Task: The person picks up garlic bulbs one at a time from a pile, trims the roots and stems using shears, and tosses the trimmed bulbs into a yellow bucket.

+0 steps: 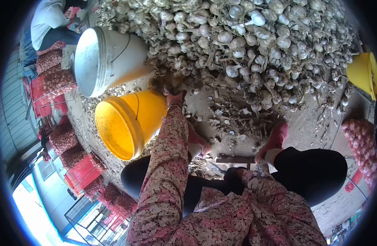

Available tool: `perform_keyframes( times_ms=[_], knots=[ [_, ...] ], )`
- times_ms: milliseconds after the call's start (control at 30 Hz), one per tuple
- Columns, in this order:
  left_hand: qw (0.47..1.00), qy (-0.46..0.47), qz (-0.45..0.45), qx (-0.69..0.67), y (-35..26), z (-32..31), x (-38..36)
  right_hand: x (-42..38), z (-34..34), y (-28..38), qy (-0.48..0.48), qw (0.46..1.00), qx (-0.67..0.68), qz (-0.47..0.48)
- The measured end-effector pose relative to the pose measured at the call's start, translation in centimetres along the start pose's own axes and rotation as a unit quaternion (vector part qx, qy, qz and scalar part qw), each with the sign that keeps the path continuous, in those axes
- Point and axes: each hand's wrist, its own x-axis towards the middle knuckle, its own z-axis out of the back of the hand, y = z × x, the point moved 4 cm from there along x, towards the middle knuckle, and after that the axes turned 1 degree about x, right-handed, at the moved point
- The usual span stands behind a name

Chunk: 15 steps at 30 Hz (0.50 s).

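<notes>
My left hand (176, 99), in a reddish glove, reaches forward on a patterned sleeve, beside the base of a tipped yellow bucket (152, 107) and near the edge of the garlic pile (237, 45). Its fingers are hard to make out in the shadow. Close to my body, between my knees, my right hand (235, 175) looks dark and blurred at the end of its patterned sleeve. What it holds, if anything, cannot be made out. Beyond the yellow bucket, a white bucket (124, 55) lies on its side. Both bucket mouths face left.
My pink shoes (276, 137) rest on the floor amid garlic debris (233, 117). Another yellow bucket (360, 74) stands at the right, above a net sack of garlic (360, 139). Red sacks (63, 139) line the left. A person in a light top (51, 22) bends at the upper left.
</notes>
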Motion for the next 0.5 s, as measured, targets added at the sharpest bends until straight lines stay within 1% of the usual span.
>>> perform_keyframes(
  times_ms=[33,67,100,133,200,233,300,333,367,400,467,500],
  knots=[
    [0.994,0.036,-0.018,-0.106,-0.1,0.4,-0.9,-0.1,1.2,0.5,-0.017,1.000,-0.011,-0.002],
    [0.976,0.060,-0.003,-0.212,-0.4,0.4,-2.0,-0.1,2.5,1.1,-0.037,0.999,-0.021,-0.003],
    [0.946,0.080,0.017,-0.314,-2.2,1.6,-4.2,0.0,4.1,1.5,-0.061,0.998,-0.033,-0.007],
    [0.902,0.087,0.068,-0.417,-5.5,4.3,-9.8,0.4,5.8,2.0,-0.091,0.995,-0.050,-0.010],
    [0.840,0.133,0.132,-0.509,-4.9,3.5,-10.7,1.0,8.5,3.4,-0.147,0.986,-0.079,-0.011],
    [0.824,0.117,0.049,-0.553,-5.5,2.9,-11.4,0.9,9.9,3.7,-0.179,0.979,-0.100,-0.013],
    [0.766,0.219,0.009,-0.604,-1.2,1.1,-10.2,-0.3,10.6,4.2,-0.237,0.964,-0.122,-0.012],
    [0.691,0.283,0.035,-0.664,-2.0,1.5,-12.2,-1.6,10.9,4.4,-0.285,0.949,-0.134,-0.011],
    [0.613,0.342,0.071,-0.708,-2.7,1.9,-14.5,-6.4,11.0,5.9,-0.361,0.930,-0.029,-0.056],
    [0.598,0.349,0.062,-0.719,-4.2,4.1,-17.6,-5.2,11.7,4.5,-0.449,0.890,-0.071,-0.035],
    [0.671,0.234,0.013,-0.704,-4.4,8.8,-22.9,-6.8,11.3,3.4,-0.565,0.824,0.045,-0.015],
    [0.682,0.156,0.008,-0.715,-4.9,11.2,-25.6,-10.7,11.5,5.6,-0.600,0.793,0.107,0.013]
  ],
)
